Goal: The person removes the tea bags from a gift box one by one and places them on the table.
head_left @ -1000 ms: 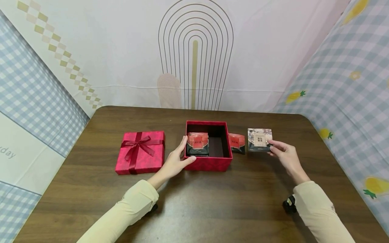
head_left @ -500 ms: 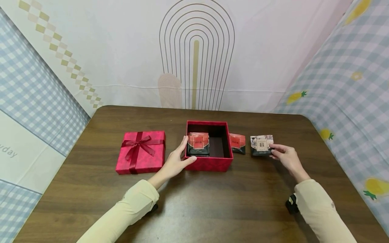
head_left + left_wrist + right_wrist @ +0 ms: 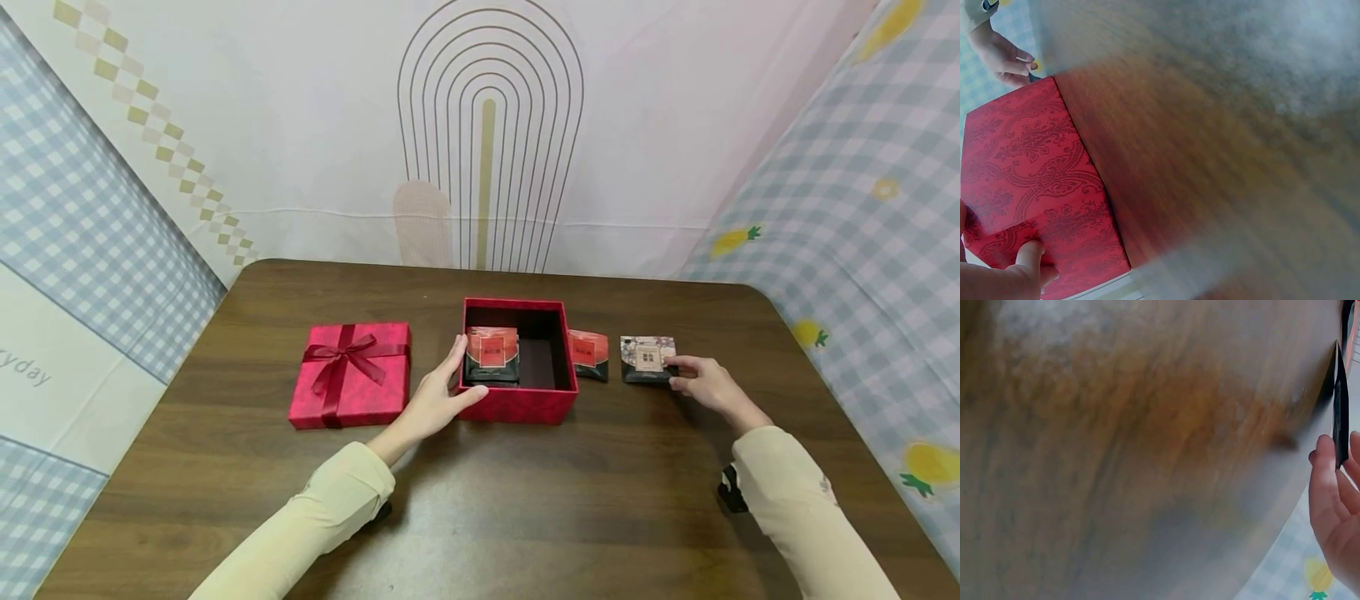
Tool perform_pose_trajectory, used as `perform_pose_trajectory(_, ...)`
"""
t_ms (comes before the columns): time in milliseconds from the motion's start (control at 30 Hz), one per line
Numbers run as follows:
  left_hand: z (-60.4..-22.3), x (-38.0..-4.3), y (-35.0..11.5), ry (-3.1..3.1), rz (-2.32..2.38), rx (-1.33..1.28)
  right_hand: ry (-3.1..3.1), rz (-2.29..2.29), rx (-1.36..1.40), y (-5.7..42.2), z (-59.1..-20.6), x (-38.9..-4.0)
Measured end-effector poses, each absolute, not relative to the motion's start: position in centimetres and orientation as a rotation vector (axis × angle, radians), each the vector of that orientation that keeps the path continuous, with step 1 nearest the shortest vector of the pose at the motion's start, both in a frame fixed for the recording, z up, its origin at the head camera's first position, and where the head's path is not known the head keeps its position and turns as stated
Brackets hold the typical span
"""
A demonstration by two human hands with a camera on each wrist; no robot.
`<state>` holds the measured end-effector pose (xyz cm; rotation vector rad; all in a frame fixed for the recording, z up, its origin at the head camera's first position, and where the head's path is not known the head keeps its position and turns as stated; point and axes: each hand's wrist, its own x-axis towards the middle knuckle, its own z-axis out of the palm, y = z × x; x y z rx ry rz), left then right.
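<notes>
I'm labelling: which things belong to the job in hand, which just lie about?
Probably the job:
red box, left hand touching
floral packet, right hand pinching
boxed orange packet
loose orange packet, beside the box

Apparently lying about:
ribboned red lid

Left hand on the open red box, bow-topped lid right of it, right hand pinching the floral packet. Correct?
No: the bow-topped lid lies left of the open red box, as the head view shows. The rest holds: left hand on the box, right hand pinching the floral packet.
</notes>
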<state>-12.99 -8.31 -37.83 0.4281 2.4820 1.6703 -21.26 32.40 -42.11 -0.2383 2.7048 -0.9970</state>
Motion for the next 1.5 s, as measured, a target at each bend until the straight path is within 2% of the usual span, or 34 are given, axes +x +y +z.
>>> perform_pose_trajectory(367, -37.5, -13.0, -8.3, 2.477, 1.67, 0.418, 2.762, -0.842, -0.325, 33.0, -41.9, -21.4)
perform_pose_trajectory(567, -37.5, -13.0, -8.3, 2.485, 1.666, 0.421, 2.871, -0.914, -0.319, 29.4, -39.4, -20.4)
perform_pose_trajectory(867, -37.5, -13.0, -8.2, 2.466, 1.688, 0.422, 2.807, -1.149, -0.548, 22.2, -35.9, -19.2)
perform_pose_trajectory(1067, -37.6, -13.0, -8.2, 2.482, 1.68, 0.43, 2.73, -1.182, -0.676, 18.6, -35.7, -19.3)
perform_pose_trajectory(1500, -37.6, -12.9, -8.2, 2.455, 1.702, 0.402, 2.557, -0.989, -0.724, 12.9, -35.9, -19.8)
